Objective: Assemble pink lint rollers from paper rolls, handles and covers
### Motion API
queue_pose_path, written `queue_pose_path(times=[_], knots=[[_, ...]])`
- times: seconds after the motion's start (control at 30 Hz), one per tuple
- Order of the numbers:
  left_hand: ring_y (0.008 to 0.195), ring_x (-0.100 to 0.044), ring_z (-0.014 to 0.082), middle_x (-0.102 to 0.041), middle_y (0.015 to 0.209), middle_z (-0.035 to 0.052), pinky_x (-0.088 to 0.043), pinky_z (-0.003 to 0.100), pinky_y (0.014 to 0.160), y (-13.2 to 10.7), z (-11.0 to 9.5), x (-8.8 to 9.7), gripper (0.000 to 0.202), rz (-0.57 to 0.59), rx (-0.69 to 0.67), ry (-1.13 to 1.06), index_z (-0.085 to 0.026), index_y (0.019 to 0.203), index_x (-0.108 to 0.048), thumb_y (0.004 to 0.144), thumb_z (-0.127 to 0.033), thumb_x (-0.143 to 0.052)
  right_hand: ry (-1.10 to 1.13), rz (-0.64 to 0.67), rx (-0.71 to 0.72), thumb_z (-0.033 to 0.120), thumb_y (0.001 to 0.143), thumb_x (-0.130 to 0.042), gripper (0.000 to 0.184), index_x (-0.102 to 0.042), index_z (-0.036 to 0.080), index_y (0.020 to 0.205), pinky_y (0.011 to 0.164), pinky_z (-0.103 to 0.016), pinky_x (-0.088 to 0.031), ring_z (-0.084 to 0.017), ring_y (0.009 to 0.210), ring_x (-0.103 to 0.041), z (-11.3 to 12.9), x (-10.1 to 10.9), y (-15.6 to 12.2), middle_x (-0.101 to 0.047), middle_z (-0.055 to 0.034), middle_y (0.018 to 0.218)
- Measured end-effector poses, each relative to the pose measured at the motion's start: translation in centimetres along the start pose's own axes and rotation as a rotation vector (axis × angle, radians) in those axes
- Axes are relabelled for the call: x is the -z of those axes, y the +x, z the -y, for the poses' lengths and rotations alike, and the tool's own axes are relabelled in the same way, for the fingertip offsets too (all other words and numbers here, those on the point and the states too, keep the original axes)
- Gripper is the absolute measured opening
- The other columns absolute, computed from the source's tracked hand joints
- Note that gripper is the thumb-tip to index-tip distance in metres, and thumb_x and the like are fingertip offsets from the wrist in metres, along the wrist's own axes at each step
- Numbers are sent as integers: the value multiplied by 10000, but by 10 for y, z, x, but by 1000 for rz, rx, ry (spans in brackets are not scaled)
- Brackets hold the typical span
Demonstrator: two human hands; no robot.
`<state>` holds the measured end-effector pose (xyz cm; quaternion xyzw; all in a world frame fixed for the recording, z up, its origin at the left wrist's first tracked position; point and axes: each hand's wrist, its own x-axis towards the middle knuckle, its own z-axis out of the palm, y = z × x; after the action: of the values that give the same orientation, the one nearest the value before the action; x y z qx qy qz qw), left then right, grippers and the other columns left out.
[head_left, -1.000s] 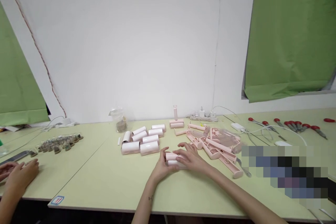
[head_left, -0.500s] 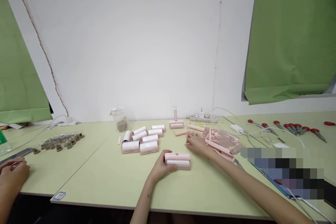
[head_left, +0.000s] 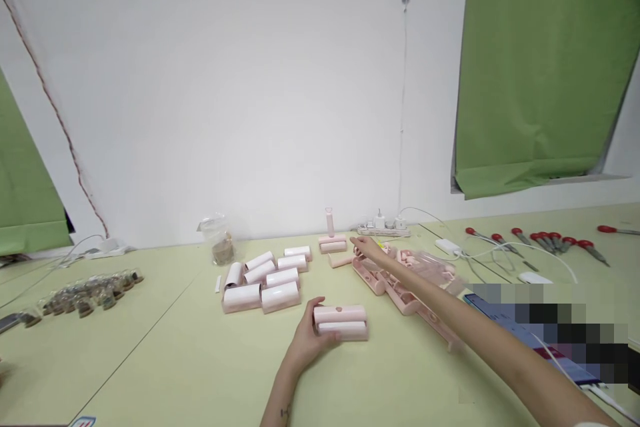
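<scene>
the left hand (head_left: 309, 339) holds the left end of a pink roller case (head_left: 341, 313) on the table (head_left: 200, 360), thumb on the near side and fingers round the far side; a white roll (head_left: 343, 329) lies along the case's near side. at one o'clock from the case, the right hand (head_left: 367, 248) reaches over the pile of pink parts (head_left: 380, 280), fingers bent; i cannot tell whether they grip anything. at ten o'clock sit several white rolls (head_left: 280, 296) in a cluster, with a clear bag (head_left: 223, 247) beyond them. at twelve o'clock, against the wall side, lies another pink roller (head_left: 333, 246), a slim handle (head_left: 329, 223) upright by it.
</scene>
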<state>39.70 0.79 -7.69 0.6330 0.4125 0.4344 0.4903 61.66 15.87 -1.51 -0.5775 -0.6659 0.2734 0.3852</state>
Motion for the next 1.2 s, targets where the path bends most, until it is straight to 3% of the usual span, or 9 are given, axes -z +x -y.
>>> queue_pose_path(times=[0.13, 0.27, 0.4, 0.5, 0.6, 0.77, 0.93, 1.07, 1.2], knots=[[898, -508, 182, -451, 1056, 68, -439, 273, 748, 1, 1, 0, 743, 14, -34, 2, -218, 1191, -269, 591, -279, -702, -27, 78, 0, 302, 842, -479, 211, -528, 117, 933, 439, -186, -434, -55, 493, -503, -6, 21, -11, -553, 17, 705], [908, -503, 179, -458, 1034, 57, -420, 273, 784, -1, -2, -1, 706, 0, -29, 40, -218, 1186, -269, 616, -282, -680, -103, 149, -10, 287, 792, -517, 178, -546, 122, 853, 371, -166, -392, -60, 412, -492, -12, 54, -33, -527, 27, 581], [908, -504, 185, -444, 1063, 70, -414, 287, 788, -3, -3, -2, 677, 13, -18, 44, -214, 1175, -272, 630, -297, -665, -217, 185, 5, 216, 709, -565, 166, -565, 145, 859, 355, -159, -377, -64, 420, -504, -16, 82, -49, -564, -4, 663], [923, -498, 186, -420, 1101, 85, -413, 294, 792, -2, 3, -2, 670, 50, -46, 44, -211, 1189, -239, 661, -303, -641, -337, 182, 8, 231, 709, -571, 133, -589, 130, 794, 348, -163, -359, -51, 425, -465, -21, 91, -50, -563, -22, 711], [957, -485, 190, -396, 1142, 94, -405, 301, 811, 0, 9, 0, 664, 79, -78, 50, -220, 1207, -207, 692, -310, -617, -451, 202, -6, 257, 768, -552, 151, -580, 114, 809, 428, -185, -409, -62, 494, -491, -25, 85, -43, -565, -12, 730], [972, -475, 190, -377, 1165, 99, -401, 300, 818, 1, 13, 0, 687, 79, -83, 50, -223, 1219, -185, 693, -321, -617, -601, 269, -53, 275, 832, -497, 177, -567, 121, 880, 615, -274, -476, -110, 682, -562, -22, 50, -22, -589, -16, 827], [965, -479, 192, -401, 1137, 94, -407, 277, 801, 0, 11, -1, 721, 48, -71, 12, -215, 1211, -224, 648, -314, -665, -658, 216, -84, 281, 840, -486, 184, -562, 134, 920, 689, -314, -473, -133, 773, -566, -15, 20, -9, -584, -38, 916], [933, -497, 195, -435, 1109, 99, -420, 278, 771, 0, 12, -1, 726, 61, -48, -14, -203, 1205, -248, 632, -319, -678, -573, 115, -38, 297, 831, -491, 185, -565, 133, 879, 689, -317, -458, -131, 751, -559, -8, 23, -9, -586, -32, 876], [982, -472, 220, -458, 1121, 104, -387, 306, 830, 3, 21, 2, 728, 46, -65, 16, -197, 1222, -286, 627, -339, -680, -369, -33, 97, 307, 778, -520, 189, -521, 150, 883, 733, -347, -423, -189, 829, -558, 6, 29, -24, -599, -63, 886]])
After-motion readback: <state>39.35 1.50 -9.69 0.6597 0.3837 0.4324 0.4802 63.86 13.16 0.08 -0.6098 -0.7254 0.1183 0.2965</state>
